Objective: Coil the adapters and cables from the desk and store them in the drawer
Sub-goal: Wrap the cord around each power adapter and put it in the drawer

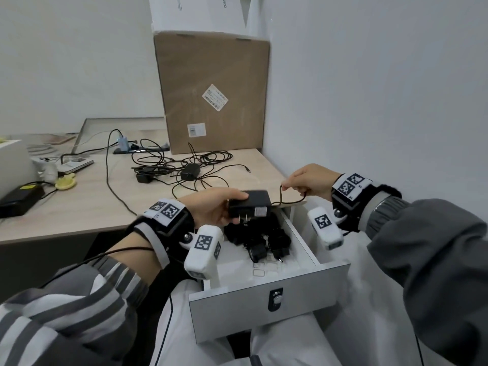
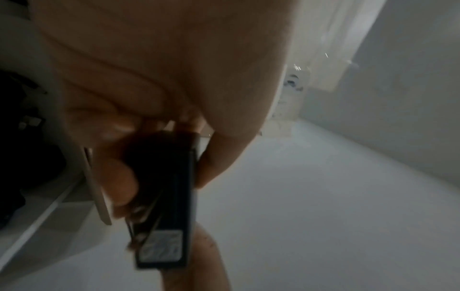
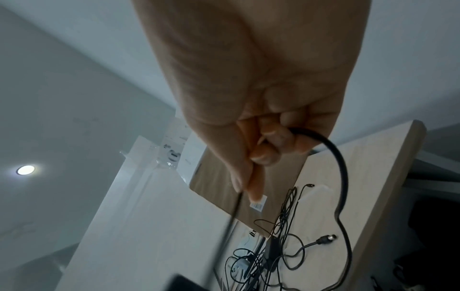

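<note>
One black adapter (image 1: 249, 204) gripped in left hand (image 1: 208, 210) over open drawer (image 1: 266, 305), its cable (image 1: 290, 200) pinched by right hand (image 1: 311, 183).

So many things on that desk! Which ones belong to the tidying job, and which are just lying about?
Job:
- adapter in left hand
- its cable, pinched by right hand
- tangled cables on desk
- open drawer

Lying about:
- cardboard box
- yellow dish

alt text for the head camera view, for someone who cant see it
Above an open white drawer holding black adapters, the left hand grips a black power adapter while the right hand pinches its cable. More tangled cables lie on the desk behind.
</note>
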The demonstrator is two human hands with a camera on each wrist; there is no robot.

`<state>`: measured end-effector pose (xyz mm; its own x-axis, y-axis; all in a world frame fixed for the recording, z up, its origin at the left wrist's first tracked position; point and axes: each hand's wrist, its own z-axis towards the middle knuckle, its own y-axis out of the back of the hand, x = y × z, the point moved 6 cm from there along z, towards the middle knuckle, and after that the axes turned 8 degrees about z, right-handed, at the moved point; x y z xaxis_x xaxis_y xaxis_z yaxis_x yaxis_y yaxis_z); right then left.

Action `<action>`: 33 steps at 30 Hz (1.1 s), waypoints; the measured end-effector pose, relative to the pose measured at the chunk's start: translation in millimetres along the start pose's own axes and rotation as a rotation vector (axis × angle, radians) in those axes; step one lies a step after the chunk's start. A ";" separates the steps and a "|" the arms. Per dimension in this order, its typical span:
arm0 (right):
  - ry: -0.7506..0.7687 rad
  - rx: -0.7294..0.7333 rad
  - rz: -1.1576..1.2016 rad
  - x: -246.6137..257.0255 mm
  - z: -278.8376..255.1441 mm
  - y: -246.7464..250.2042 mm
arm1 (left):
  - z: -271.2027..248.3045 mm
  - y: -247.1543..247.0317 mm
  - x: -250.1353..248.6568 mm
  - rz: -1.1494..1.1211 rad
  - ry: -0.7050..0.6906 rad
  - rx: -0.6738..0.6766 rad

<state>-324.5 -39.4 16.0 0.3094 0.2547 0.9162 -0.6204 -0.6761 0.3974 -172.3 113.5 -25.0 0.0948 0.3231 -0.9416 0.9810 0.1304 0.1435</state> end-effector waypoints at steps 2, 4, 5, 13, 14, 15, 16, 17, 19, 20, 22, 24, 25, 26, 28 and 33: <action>-0.009 0.010 -0.251 11.5 0.4 -5.1 | -1.3 -7.7 -1.4 0.229 0.007 0.013; 0.008 0.014 -0.524 22.5 0.4 -17.3 | -2.7 -15.9 -6.6 0.405 0.004 -0.010; 0.029 0.021 -0.606 27.7 -0.3 -26.3 | -1.9 -18.5 -9.9 0.484 0.001 -0.051; 0.229 -0.125 -0.697 54.5 -13.2 -70.5 | 13.6 -10.4 -18.6 0.455 -0.050 -0.436; 0.256 -0.125 -0.657 55.3 -15.5 -73.7 | 15.4 -6.3 -15.5 0.313 -0.061 -0.477; 0.287 -0.124 -0.622 54.7 -17.1 -77.1 | 17.3 -2.5 -11.9 0.148 -0.081 -0.512; 0.320 -0.124 -0.603 53.9 -19.8 -81.1 | 18.3 0.4 -8.3 -0.020 -0.105 -0.534; 0.345 -0.121 -0.596 52.0 -21.9 -84.9 | 19.0 2.6 -5.4 -0.169 -0.128 -0.546; 0.364 -0.102 -0.561 45.4 -23.3 -89.6 | 22.7 5.8 0.9 -0.288 -0.138 -0.541; 0.367 -0.095 -0.537 42.3 -22.5 -89.9 | 23.8 5.6 3.1 -0.254 -0.133 -0.529; 0.373 -0.092 -0.501 38.0 -19.3 -88.3 | 24.3 3.1 4.7 -0.144 -0.139 -0.505; 0.370 -0.099 -0.484 35.4 -17.0 -86.9 | 25.4 -0.9 4.8 -0.117 -0.159 -0.464; 0.364 -0.108 -0.481 34.8 -17.3 -86.8 | 26.1 -3.5 4.5 -0.144 -0.164 -0.435; 0.358 -0.117 -0.482 34.1 -18.1 -86.7 | 27.0 -6.2 4.3 -0.193 -0.160 -0.405; 0.372 -0.155 -0.476 33.3 -21.0 -85.5 | 27.9 -10.5 3.9 -0.330 -0.143 -0.342; 0.382 -0.243 -0.402 27.2 -28.4 -80.1 | 25.4 -19.0 2.5 -0.415 -0.151 -0.229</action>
<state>-286.9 41.3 10.6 0.3010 0.7180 0.6276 -0.6696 -0.3094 0.6752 -186.5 88.0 -37.8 -0.2555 0.0632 -0.9647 0.8805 0.4273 -0.2052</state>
